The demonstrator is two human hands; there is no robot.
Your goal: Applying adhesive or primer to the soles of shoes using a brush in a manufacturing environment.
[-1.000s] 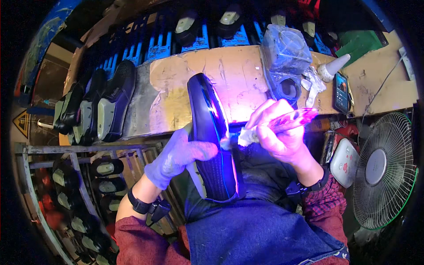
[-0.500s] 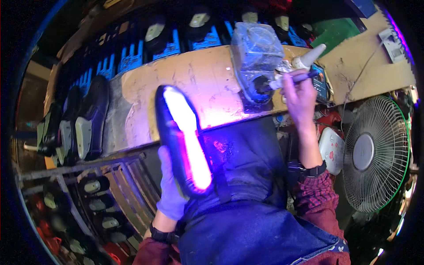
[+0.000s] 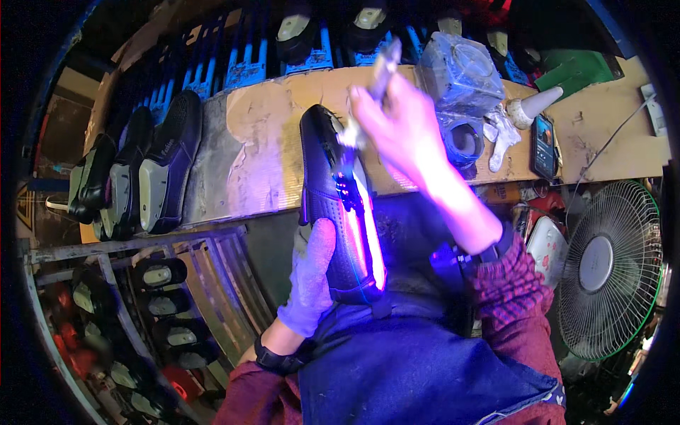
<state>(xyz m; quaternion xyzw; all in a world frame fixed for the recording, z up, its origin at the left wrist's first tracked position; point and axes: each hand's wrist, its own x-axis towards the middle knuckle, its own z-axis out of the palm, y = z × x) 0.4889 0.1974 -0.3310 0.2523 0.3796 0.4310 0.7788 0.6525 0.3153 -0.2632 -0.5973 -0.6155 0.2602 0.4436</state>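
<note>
My left hand, in a pale glove, is closed around the side of a black shoe, held toe away from me over the bench's near edge. The shoe is tilted, with its upper facing left and its sole side to the right, lit glaring white and purple. My bare right hand grips a brush, blurred by motion. Its whitish tip lies at the shoe's edge near the toe; whether it touches cannot be made out. Right of it stands a plastic-wrapped pot with a round, dark opening.
Several black shoes stand at the bench's left. Blue slotted racks with more shoes line the back. A phone and a white cone-tipped bottle lie right of the pot. A fan stands at right, a shoe rack at lower left.
My right hand has carried the brush from the pot's opening leftward to the shoe. My left hand has turned the shoe, so its upper now shows and the sole side faces right.
</note>
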